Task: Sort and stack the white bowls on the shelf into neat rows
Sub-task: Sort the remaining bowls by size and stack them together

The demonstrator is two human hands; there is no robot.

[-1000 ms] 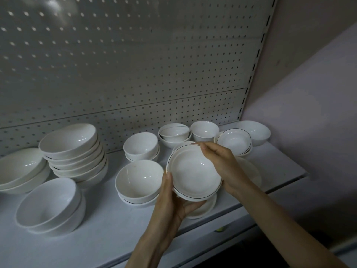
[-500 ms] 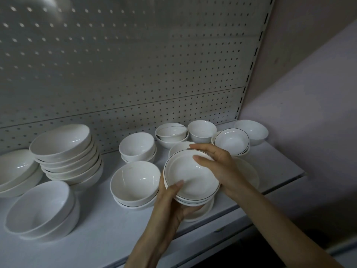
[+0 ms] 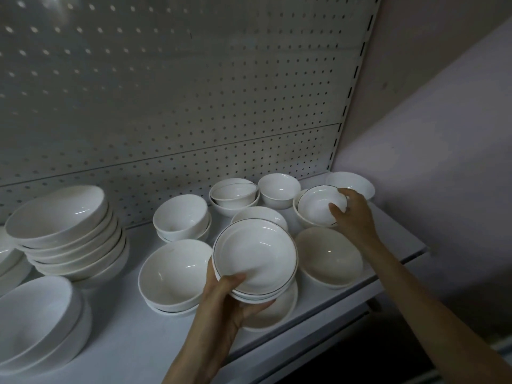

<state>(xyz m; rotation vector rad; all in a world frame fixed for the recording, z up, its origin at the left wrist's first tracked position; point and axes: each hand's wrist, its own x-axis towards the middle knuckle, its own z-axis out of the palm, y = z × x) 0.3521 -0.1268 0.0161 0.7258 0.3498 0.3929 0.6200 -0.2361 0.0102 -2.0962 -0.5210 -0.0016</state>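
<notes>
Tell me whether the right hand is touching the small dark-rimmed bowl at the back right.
Touching. The head view shows the right hand gripping the small dark-rimmed bowl, fingers over its far rim, thumb inside it.

Dim, greyish light with soft glints on the bowls [image 3: 171,273]; upper-left pegboard [image 3: 166,92] looks blurred, perhaps by wide-angle stretch.

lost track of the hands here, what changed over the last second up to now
The right hand let go of the rimmed dishes and moved right and back to the small rimmed bowl, which it now grips at the rim. The left hand still holds the rimmed dishes, now alone. The tall stack at the left and the other bowls on the shelf stayed where they were.
</notes>
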